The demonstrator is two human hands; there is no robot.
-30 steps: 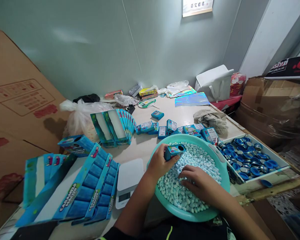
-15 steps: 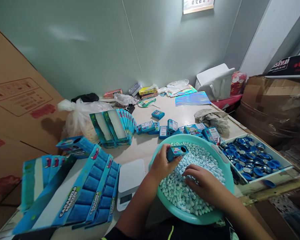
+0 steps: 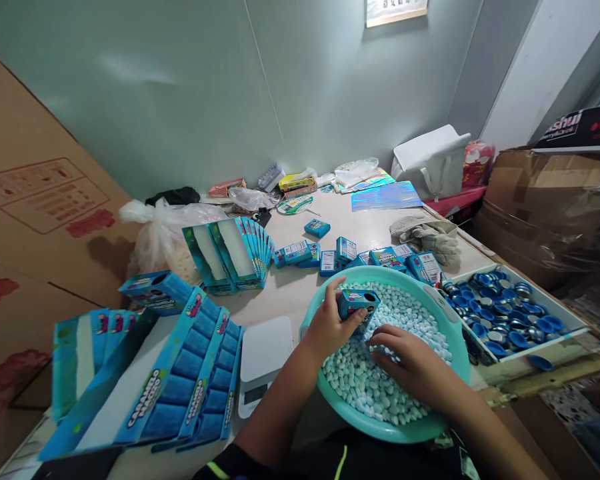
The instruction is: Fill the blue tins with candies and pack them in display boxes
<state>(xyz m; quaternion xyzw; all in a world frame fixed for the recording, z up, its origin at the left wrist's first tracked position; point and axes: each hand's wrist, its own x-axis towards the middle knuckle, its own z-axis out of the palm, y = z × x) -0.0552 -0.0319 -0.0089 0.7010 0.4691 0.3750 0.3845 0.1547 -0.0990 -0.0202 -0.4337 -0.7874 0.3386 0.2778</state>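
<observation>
In the head view, my left hand (image 3: 327, 325) grips a small blue candy box (image 3: 359, 305), tilted, with a round dark hole in its upper face. It is held over a turquoise basin (image 3: 325, 397) filled with pale blue and white candies (image 3: 367, 393). My right hand (image 3: 405, 360) is low over the candies, just below and right of the box. Its fingers are curled; whatever lies inside them is hidden.
A white scale (image 3: 265, 353) stands left of the basin, beside blue display cartons (image 3: 180, 373). Several closed-up candy boxes (image 3: 296, 252) lie behind it. A tray of blue-and-silver caps (image 3: 510, 313) sits at the right, near grey gloves (image 3: 427, 239).
My left hand has tipped the candy box so more of its front shows, its index finger lifting. My right hand has barely shifted among the candies. The view has moved slightly.
</observation>
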